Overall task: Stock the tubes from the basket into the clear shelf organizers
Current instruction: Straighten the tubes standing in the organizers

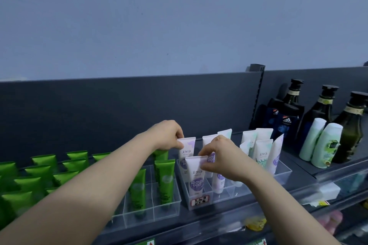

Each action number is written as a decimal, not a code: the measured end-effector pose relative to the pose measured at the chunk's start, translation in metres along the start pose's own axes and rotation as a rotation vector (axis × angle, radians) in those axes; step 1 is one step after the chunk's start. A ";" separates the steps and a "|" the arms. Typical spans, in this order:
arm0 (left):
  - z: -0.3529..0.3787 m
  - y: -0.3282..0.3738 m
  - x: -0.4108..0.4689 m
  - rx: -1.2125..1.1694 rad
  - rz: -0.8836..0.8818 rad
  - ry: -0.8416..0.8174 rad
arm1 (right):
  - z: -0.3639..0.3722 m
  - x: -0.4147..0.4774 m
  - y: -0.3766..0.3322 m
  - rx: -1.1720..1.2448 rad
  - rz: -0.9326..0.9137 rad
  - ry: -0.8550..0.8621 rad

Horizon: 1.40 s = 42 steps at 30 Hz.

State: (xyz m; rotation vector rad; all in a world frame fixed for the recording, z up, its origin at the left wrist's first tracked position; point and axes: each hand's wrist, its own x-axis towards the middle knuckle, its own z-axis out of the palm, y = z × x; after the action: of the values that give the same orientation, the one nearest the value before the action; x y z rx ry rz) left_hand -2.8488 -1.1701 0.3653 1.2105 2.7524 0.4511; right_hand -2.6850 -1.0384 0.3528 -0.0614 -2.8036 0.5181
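My left hand (169,135) pinched the top crimp of the rear white-purple tube (187,150), fingers curled at its left corner. My right hand (221,157) pinched the crimp of the front white-purple tube (196,177), which sat just ahead of the rear one and lower. Both tubes stood near upright, long axis vertical, cap ends down in the left lane of the clear organizer (239,191) on the shelf (219,221). The front tube hung directly under my right fingertips, so the right hand was nearer. I'd judge the next move to be a straight push down to seat it. Whether the two tubes touched, I couldn't tell. Green tubes (165,177) stood just left. The basket was out of view.
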 end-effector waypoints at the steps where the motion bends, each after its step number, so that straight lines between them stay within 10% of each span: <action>1: -0.001 0.000 0.000 0.002 -0.008 -0.001 | 0.000 0.000 0.001 0.002 -0.008 -0.002; 42: 0.016 0.066 0.024 0.012 -0.128 0.051 | -0.032 0.005 0.066 0.078 -0.126 -0.080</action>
State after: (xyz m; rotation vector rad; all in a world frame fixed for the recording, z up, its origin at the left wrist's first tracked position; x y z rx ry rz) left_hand -2.8153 -1.1062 0.3713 1.0315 2.8575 0.4587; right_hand -2.6807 -0.9657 0.3594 0.1540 -2.8375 0.6112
